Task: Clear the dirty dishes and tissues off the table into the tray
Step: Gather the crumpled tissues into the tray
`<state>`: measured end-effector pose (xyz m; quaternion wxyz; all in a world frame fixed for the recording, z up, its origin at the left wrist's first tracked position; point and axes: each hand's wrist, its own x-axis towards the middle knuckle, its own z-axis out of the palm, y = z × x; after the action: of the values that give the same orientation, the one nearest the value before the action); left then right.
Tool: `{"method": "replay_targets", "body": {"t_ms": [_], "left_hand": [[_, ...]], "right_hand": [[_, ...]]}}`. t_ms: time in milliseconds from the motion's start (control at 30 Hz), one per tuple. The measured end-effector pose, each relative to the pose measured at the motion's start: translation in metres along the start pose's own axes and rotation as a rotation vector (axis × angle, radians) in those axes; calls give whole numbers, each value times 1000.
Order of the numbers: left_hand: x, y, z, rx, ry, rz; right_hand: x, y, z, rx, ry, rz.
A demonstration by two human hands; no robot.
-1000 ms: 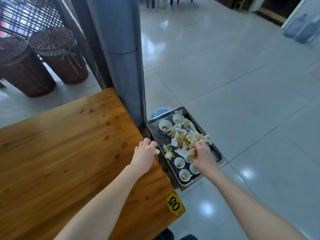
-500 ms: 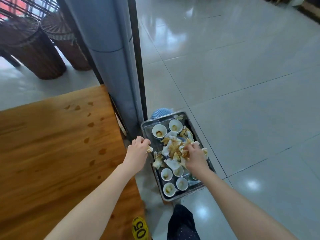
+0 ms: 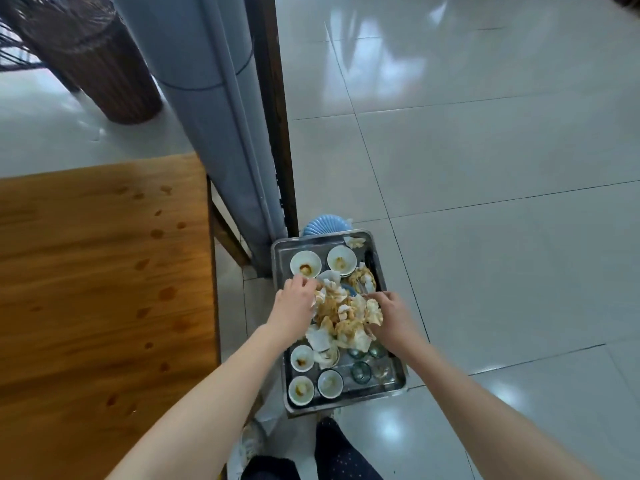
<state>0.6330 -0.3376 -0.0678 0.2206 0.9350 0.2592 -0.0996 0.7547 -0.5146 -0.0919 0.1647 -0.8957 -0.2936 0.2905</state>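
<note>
A metal tray point(image 3: 395, 385) sits low beside the wooden table point(image 3: 104, 271), above the tiled floor. It holds several small white dirty bowls point(image 3: 305, 263), a few small glass cups point(image 3: 361, 371) and a heap of stained tissues point(image 3: 343, 318) in its middle. My left hand point(image 3: 295, 303) grips the heap's left side with curled fingers. My right hand point(image 3: 389, 315) holds the heap's right side, fingers curled into the tissues. Both hands are over the tray.
The table top shows only brown spill stains. A grey pillar point(image 3: 207, 109) with a dark wooden post rises just behind the tray, a blue ribbed object point(image 3: 323, 225) at its foot. A wicker stool point(image 3: 93, 60) stands far left. My legs point(image 3: 339, 455) are below the tray.
My left hand has moved from the table's edge over the tray onto the tissue heap. My right hand stays on the heap. The view has shifted down and to the right.
</note>
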Motion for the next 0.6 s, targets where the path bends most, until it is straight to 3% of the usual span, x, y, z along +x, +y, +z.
{"method": "replay_targets", "body": {"t_ms": [300,600], "left_hand": [[11,17,7,-14,-134,-36],[-28,-24,-14,81,-38,-218]], "right_hand": [[1,20,-17,-54,3,-10],[12,-35,-19,-116,5,-174]]}}
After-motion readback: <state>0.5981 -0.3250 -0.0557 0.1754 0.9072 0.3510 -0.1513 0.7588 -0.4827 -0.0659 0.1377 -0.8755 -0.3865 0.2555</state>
